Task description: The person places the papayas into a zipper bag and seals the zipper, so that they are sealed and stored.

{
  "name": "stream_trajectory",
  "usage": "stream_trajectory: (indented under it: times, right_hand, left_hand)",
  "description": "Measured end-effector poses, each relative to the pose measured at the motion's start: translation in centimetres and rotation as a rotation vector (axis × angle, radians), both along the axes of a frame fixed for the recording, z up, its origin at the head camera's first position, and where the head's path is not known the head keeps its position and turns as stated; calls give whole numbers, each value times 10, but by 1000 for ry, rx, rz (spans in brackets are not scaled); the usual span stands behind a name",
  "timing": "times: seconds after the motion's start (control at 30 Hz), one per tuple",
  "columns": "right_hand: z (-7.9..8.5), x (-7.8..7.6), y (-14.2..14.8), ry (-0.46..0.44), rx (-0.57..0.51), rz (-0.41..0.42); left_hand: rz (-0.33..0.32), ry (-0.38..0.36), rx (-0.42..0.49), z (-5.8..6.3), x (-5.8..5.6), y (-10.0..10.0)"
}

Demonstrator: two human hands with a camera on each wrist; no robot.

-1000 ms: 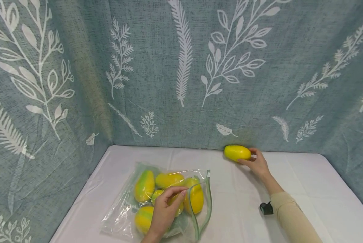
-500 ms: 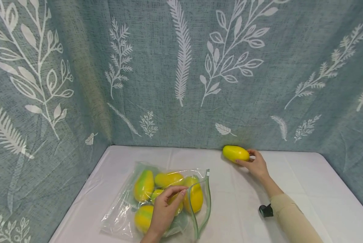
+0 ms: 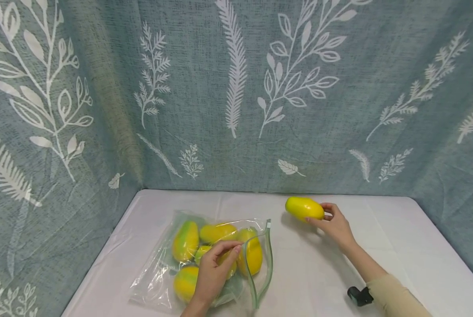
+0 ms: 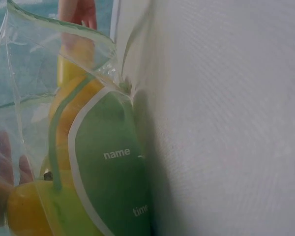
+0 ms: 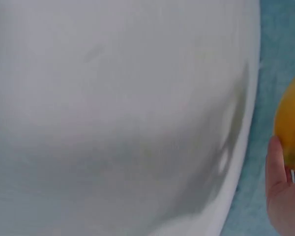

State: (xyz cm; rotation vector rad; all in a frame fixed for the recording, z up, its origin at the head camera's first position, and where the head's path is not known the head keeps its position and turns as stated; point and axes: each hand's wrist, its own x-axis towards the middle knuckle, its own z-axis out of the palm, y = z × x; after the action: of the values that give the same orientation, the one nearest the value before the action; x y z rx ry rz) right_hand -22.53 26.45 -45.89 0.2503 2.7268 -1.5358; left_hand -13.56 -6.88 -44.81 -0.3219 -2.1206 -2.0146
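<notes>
A clear zip bag (image 3: 157, 281) with a green-edged mouth lies on the white table, its mouth facing right. Several yellow-green mangoes (image 3: 185, 242) are inside it. My left hand (image 3: 214, 270) pinches the bag's upper layer near the mouth, partly covering the fruit below. At the back right, my right hand (image 3: 336, 224) holds another yellow mango (image 3: 304, 208) by its right end, thumb in front and fingers behind. A shadow falls on the table beneath that mango. The right wrist view shows the mango (image 5: 292, 123) cut off at the edge, with the right hand (image 5: 285, 201) under it.
A teal curtain (image 3: 204, 97) with white leaf prints hangs behind the white table (image 3: 299, 273) and along its sides. A small black device (image 3: 359, 296) sits by the right sleeve. In the left wrist view the bag shows a green printed label (image 4: 108, 162).
My right hand has lifted the mango from beside the curtain and brought it slightly toward me and to the left. The left hand keeps its pinch on the bag.
</notes>
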Motion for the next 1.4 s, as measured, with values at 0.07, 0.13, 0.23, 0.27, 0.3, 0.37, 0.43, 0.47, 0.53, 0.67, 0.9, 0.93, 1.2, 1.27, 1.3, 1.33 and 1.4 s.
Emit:
stream_trajectory:
  times: [0.07, 0.13, 0.23, 0.27, 0.3, 0.37, 0.43, 0.47, 0.53, 0.67, 0.9, 0.93, 1.2, 1.27, 1.3, 1.33, 1.4]
  right_hand:
    - [3, 10, -4, -1, -15, 11]
    - [6, 19, -9, -2, -25, 23]
    - [10, 33, -16, -7, -38, 39]
    - [12, 37, -18, -10, -40, 42]
    - [13, 40, -20, -11, -44, 45]
    - [16, 47, -24, -14, -55, 50]
    - [18, 53, -28, -16, -68, 55]
    - [19, 56, -30, -17, -71, 58]
    - [21, 62, -34, -18, -79, 65]
    - [23, 71, -41, -16, -93, 82]
    - [24, 84, -53, -3, -93, 120]
    - [25, 85, -55, -7, -94, 121]
    - [28, 90, -67, -26, -78, 126]
    - [29, 91, -69, -26, -81, 130]
    - [30, 91, -71, -27, -78, 131]
    - [30, 92, -72, -26, -81, 133]
    - [32, 93, -76, -20, -81, 140]
  left_hand:
    - [4, -1, -5, 0, 0, 0]
    - [9, -5, -11, 1, 0, -1]
    - [19, -14, -22, 2, -1, -2]
    - [21, -18, -24, 3, -1, -2]
    - [23, -20, -25, 3, -1, -3]
    - [24, -20, -25, 3, -1, -3]
    - [24, -13, -22, 4, -1, -4]
    - [25, -9, -19, 4, -1, -4]
    - [27, 3, -13, 4, -1, -4]
    - [37, 21, -9, 5, -2, -3]
    - [47, 29, -4, 9, -2, -4]
    - [49, 33, -4, 9, -3, -4]
    - [65, 81, 2, 13, -5, -3]
    - [68, 93, 4, 14, -5, -3]
    - [68, 98, 7, 14, -5, -3]
    - [67, 101, 10, 15, -5, -3]
    - [66, 105, 14, 16, -5, -2]
